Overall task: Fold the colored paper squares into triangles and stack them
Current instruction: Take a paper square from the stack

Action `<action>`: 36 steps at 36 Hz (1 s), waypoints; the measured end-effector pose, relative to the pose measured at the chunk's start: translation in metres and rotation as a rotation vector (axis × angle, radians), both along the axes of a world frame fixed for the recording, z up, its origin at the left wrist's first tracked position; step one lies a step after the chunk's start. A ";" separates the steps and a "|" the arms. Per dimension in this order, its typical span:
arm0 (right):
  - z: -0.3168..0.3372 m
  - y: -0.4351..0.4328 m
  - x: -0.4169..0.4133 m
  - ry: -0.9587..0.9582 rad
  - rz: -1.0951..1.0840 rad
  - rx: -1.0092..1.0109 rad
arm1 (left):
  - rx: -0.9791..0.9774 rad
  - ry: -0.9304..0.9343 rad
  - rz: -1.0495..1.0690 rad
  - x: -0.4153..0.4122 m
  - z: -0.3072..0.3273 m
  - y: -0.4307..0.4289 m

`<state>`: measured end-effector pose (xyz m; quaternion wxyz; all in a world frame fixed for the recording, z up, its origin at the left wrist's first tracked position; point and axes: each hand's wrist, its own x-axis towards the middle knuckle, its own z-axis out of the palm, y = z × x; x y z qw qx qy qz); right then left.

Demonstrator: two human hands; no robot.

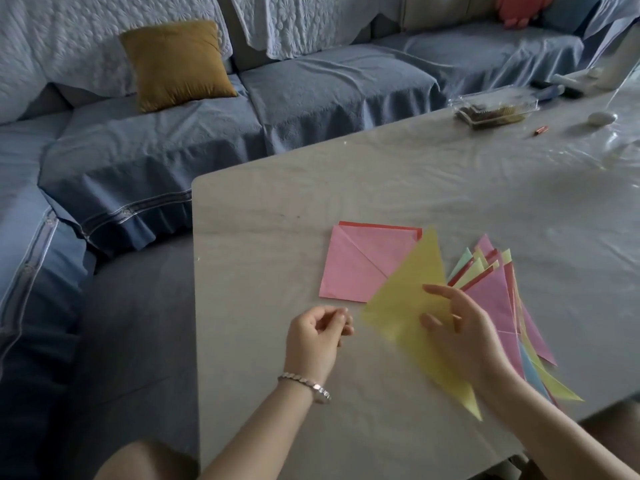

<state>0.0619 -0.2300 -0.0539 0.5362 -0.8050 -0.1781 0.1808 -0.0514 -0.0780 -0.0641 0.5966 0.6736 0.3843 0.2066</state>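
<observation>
Yellow triangle (408, 289) held, lower centre.
My right hand (467, 337) grips its thin, translucent sheet; left hand (311, 337) curls loosely, empty, near a creased pink square (360, 265).

At the bench (277, 209), a person's right hand (464, 337) held a yellow triangle (408, 282) beside fanned folded triangles (491, 296); the left hand (313, 336), loosely curled, hovered near a pink square (360, 265).
</observation>
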 end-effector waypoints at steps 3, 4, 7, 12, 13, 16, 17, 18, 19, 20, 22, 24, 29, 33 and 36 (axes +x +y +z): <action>-0.002 -0.024 0.021 -0.104 -0.082 -0.217 | 0.182 0.082 0.003 0.010 -0.004 0.011; -0.003 -0.030 0.027 -0.128 -0.090 -0.331 | 0.209 0.109 0.009 0.013 -0.004 0.014; -0.003 -0.036 0.034 -0.159 -0.099 -0.657 | 0.229 0.238 0.027 0.022 -0.008 0.027; -0.010 -0.010 0.029 -0.405 0.096 -0.773 | 0.192 0.387 0.038 0.036 -0.013 0.041; -0.013 -0.002 0.028 -0.418 0.159 -0.740 | 0.163 0.402 0.032 0.038 -0.012 0.042; -0.022 0.025 0.024 -0.458 0.328 -0.670 | 0.098 0.411 0.026 0.044 -0.011 0.045; -0.026 0.032 0.023 -0.477 0.365 -0.676 | 0.087 0.404 0.028 0.045 -0.011 0.046; -0.030 0.039 0.023 -0.493 0.393 -0.688 | 0.070 0.392 0.031 0.046 -0.010 0.047; -0.033 0.043 0.023 -0.506 0.414 -0.704 | 0.049 0.379 0.034 0.048 -0.009 0.047; -0.035 0.047 0.023 -0.528 0.427 -0.722 | 0.033 0.366 0.036 0.049 -0.008 0.048; -0.039 0.050 0.023 -0.589 0.434 -0.748 | 0.024 0.351 0.037 0.051 -0.006 0.048; -0.041 0.050 0.023 -0.617 0.429 -0.746 | 0.048 0.332 0.057 0.055 -0.007 0.048; -0.047 0.046 0.027 -0.657 0.460 -0.755 | 0.160 0.357 0.101 0.063 -0.008 0.047; -0.053 0.048 0.027 -0.682 0.451 -0.733 | 0.179 0.383 0.125 0.069 -0.009 0.049; -0.062 0.048 0.029 -0.781 0.387 -0.700 | 0.181 0.400 0.161 0.068 -0.010 0.052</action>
